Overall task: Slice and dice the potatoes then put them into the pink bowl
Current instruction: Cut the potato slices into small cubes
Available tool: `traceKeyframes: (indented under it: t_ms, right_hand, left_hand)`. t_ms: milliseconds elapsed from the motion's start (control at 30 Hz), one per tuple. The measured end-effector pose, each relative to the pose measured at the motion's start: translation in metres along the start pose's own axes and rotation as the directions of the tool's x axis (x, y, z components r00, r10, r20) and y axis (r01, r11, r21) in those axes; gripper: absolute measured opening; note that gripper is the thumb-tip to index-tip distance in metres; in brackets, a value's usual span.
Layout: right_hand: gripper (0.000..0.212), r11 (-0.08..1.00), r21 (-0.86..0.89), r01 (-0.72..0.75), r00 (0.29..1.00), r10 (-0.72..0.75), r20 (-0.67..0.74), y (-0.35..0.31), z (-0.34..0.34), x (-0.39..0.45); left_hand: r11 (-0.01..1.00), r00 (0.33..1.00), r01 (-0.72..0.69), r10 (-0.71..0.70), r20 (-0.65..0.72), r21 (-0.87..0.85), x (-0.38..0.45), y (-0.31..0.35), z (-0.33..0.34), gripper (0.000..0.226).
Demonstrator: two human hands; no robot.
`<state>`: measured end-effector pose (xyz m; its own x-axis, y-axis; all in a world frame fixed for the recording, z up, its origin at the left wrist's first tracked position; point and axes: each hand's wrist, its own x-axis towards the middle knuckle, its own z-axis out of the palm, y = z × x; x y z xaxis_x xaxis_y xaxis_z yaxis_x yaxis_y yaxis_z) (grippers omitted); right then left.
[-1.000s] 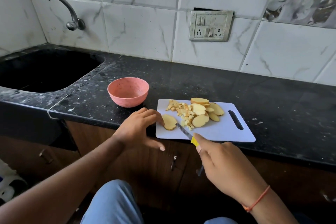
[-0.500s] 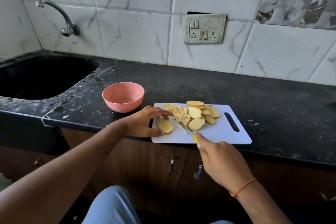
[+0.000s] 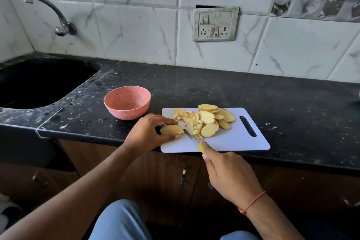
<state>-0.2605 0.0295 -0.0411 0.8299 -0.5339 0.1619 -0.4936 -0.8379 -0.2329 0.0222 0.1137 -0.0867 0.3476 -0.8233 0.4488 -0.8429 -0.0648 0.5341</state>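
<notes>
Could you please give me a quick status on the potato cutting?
Left hand pinches a potato slice on the board. Right hand grips the knife, blade beside that slice. Pink bowl has no potato yet. Nothing blocking.

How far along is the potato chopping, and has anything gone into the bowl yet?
Partly done. A pile of diced potato lies on the white cutting board. In hand: the left hand holds one potato slice while the right hand holds the yellow-handled knife beside it. Left: several uncut slices, and the pink bowl looks empty.
</notes>
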Motion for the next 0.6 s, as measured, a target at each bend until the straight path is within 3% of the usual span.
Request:
traceKeyframes:
  t_ms: [167,333,600]
  right_hand:
    - [0.051,1.000,-0.009,-0.008,1.000,0.008,-0.018,-0.002,0.002,0.002]
    - [0.052,1.000,0.009,-0.002,0.999,0.003,-0.044,-0.007,0.003,0.000]
    - [0.051,1.000,-0.022,-0.006,0.999,0.005,-0.044,-0.022,0.005,-0.001]
  left_hand:
    - [0.997,0.998,-0.043,0.040,-0.038,-0.063,-0.005,0.003,0.002,0.033]
    - [0.999,1.000,-0.009,0.009,0.004,-0.044,-0.007,0.002,-0.003,0.039]
    - [0.987,0.997,0.038,-0.027,0.070,-0.159,-0.007,0.000,-0.009,0.025]
